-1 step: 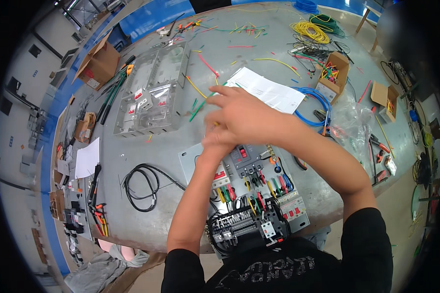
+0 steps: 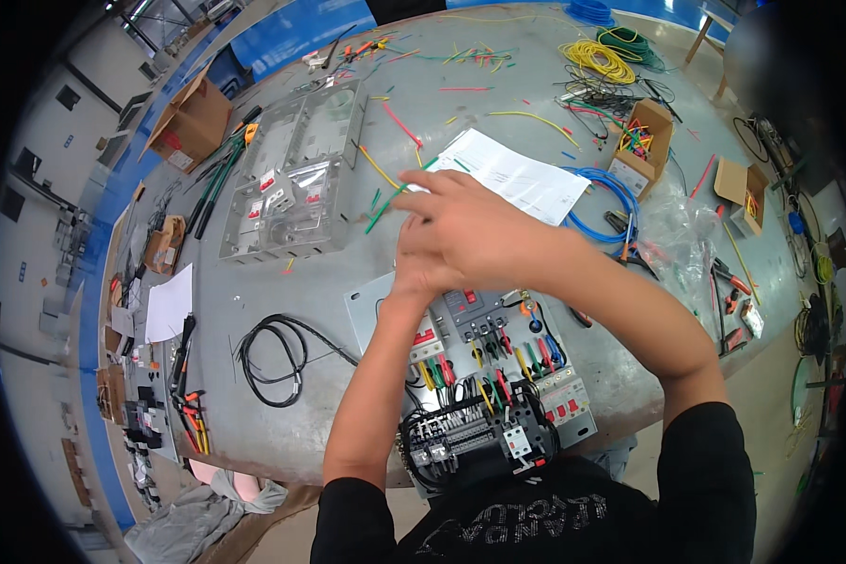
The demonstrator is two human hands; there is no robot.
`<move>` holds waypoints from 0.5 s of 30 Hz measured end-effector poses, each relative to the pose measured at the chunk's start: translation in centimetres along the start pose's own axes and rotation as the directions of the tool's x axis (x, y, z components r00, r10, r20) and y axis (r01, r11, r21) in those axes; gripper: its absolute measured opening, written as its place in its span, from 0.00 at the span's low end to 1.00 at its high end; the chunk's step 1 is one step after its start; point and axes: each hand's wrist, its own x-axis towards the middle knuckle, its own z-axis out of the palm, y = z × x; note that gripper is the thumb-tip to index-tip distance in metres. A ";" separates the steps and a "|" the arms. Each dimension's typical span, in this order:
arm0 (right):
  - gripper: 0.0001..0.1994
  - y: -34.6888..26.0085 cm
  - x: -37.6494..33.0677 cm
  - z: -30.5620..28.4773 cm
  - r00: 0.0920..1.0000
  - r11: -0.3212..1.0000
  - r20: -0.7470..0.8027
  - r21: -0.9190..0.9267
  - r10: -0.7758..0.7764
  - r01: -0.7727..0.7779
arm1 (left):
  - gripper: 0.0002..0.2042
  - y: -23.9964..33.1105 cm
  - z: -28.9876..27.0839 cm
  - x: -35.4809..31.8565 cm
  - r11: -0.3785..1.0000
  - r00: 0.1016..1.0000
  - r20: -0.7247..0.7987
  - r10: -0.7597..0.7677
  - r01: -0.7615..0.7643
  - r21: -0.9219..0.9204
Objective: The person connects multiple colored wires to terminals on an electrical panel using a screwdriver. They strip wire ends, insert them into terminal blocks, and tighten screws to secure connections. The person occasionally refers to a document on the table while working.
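Observation:
My two hands meet above the far edge of a metal mounting panel (image 2: 367,305) fitted with electrical parts. My right hand (image 2: 465,226) crosses over the left one, its visible fingers bent and spread apart, slightly blurred. Beneath it, my left hand (image 2: 412,273) shows only near the wrist; its fingers are hidden, and so is anything between the hands. Nearest below them are a dark grey circuit breaker (image 2: 476,315) with a red switch and a white breaker (image 2: 427,340). Coloured wires (image 2: 437,369) run toward a black contactor (image 2: 517,440) and terminal blocks (image 2: 456,434) close to my body.
Left of the panel lies a black cable coil (image 2: 273,362). A clear plastic enclosure (image 2: 291,179) stands farther left. Beyond my hands are paper sheets (image 2: 508,174); rightward, a blue wire coil (image 2: 630,202), a cardboard box (image 2: 644,146) and a plastic bag (image 2: 677,240).
My right hand has shifted slightly and its fingers have bunched lower over the left hand, covering more of it. Objects on the table stay as they were.

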 end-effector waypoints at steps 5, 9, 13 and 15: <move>0.15 -0.7 -3.7 -4.5 0.991 0.991 -0.067 -0.065 0.116 -0.121 | 0.13 0.0 0.0 -0.2 0.855 0.905 0.196 -0.378 0.422 -0.302; 0.16 4.4 -5.7 -2.5 0.933 0.938 -0.110 0.083 0.343 -0.335 | 0.10 -1.1 1.3 -1.2 0.935 0.959 0.189 -0.213 0.256 -0.244; 0.18 5.3 -5.3 -1.2 0.698 0.688 0.243 0.136 0.674 -0.713 | 0.10 -0.7 0.6 0.1 0.999 0.993 0.109 -0.052 0.051 0.011; 0.18 4.6 -6.5 0.7 0.764 0.676 0.217 0.363 0.608 -0.641 | 0.09 -0.8 0.8 0.4 0.989 0.990 0.131 -0.050 0.031 0.146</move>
